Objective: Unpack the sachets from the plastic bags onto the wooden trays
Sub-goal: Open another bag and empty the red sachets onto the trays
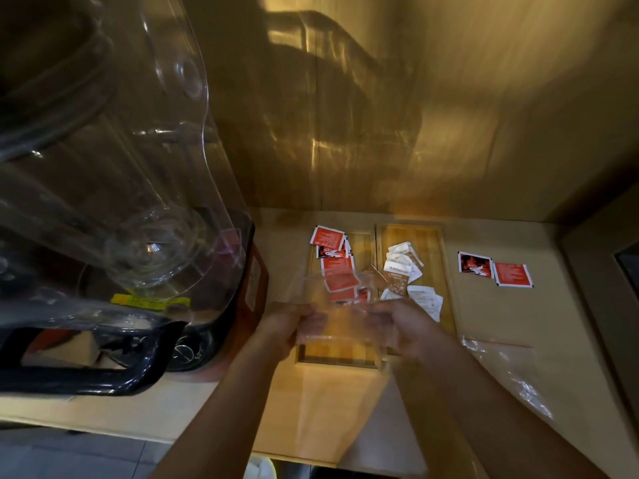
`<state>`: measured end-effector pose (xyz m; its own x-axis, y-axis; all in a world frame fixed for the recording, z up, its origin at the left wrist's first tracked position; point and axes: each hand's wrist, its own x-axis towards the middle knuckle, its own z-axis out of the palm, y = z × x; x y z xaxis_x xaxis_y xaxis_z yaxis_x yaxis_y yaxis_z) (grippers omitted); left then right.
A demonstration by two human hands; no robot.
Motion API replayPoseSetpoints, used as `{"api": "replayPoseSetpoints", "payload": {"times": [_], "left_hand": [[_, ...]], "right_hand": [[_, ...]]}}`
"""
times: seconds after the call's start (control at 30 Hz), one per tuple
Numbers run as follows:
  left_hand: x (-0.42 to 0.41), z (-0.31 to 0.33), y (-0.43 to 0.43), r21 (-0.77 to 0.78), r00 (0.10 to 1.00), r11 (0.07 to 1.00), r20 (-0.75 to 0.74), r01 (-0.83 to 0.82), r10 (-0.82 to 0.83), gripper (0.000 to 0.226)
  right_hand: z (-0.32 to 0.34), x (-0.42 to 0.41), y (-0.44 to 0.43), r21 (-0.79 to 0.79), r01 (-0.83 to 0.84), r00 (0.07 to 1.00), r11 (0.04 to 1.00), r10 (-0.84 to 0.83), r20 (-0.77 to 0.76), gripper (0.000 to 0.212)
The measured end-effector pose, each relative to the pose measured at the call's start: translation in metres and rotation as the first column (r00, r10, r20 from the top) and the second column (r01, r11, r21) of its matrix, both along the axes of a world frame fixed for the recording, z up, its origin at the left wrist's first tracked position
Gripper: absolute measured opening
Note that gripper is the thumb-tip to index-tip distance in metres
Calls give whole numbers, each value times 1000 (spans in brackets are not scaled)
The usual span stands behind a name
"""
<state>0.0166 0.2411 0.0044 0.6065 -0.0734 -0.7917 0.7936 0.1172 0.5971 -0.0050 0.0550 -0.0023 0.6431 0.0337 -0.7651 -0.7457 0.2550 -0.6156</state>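
Observation:
Two wooden trays lie side by side on the counter. The left tray (pixel 337 356) holds several red sachets (pixel 332 257). The right tray (pixel 432 243) holds several white and brown sachets (pixel 401 267). My left hand (pixel 288 323) and my right hand (pixel 403 326) both grip a clear plastic bag (pixel 332 305) above the near end of the left tray. The bag is see-through, and red sachets show through it. Whether any sachet sits inside it I cannot tell.
Two red sachets (pixel 494 269) lie loose on the counter right of the trays. Another clear plastic bag (pixel 508 371) lies at the near right. A large blender with a clear jug (pixel 121 202) stands close on the left. A wall rises behind the trays.

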Motion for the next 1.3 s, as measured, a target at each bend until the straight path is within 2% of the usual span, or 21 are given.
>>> {"api": "replayPoseSetpoints", "payload": {"times": [0.1, 0.17, 0.33, 0.5, 0.7, 0.83, 0.93, 1.07, 1.2, 1.3], "left_hand": [[-5, 15, 3, 12, 1000, 1000, 8, -1, 1, 11], [-13, 14, 5, 5, 1000, 1000, -29, -10, 10, 15], [-30, 6, 9, 28, 990, 999, -136, 47, -43, 12], [-46, 12, 8, 14, 972, 981, -137, 196, -192, 26], [-55, 25, 3, 96, 938, 933, -61, 347, -342, 24], [-61, 38, -8, 107, 922, 917, 8, 383, -386, 20], [-64, 43, -27, 182, 883, 889, 141, 421, -447, 16], [-71, 43, -67, 206, 807, 850, 272, 484, -525, 19], [-80, 29, -117, 150, 771, 819, 278, 554, -573, 25], [-91, 11, -152, 214, 710, 758, 264, 617, -653, 35]], "right_hand": [[4, -3, -4, 69, 41, 999, 997, -40, -15, 9], [3, -11, -6, 82, 45, 997, 996, -39, -71, 12], [-5, -33, -16, 142, -39, 983, 989, 64, -174, 16], [-5, -51, -24, 37, -95, 981, 995, 99, -164, 36], [12, -67, -36, -210, -243, 970, 947, 235, -61, 18], [25, -77, -49, -250, -191, 977, 949, 209, 47, 13], [32, -85, -62, -339, -135, 971, 931, 193, 142, 28], [37, -102, -91, -428, 81, 970, 900, 27, 240, 34], [34, -128, -127, -470, 285, 942, 835, -153, 300, 30], [25, -153, -151, -535, 342, 930, 772, -195, 313, 28]]}}
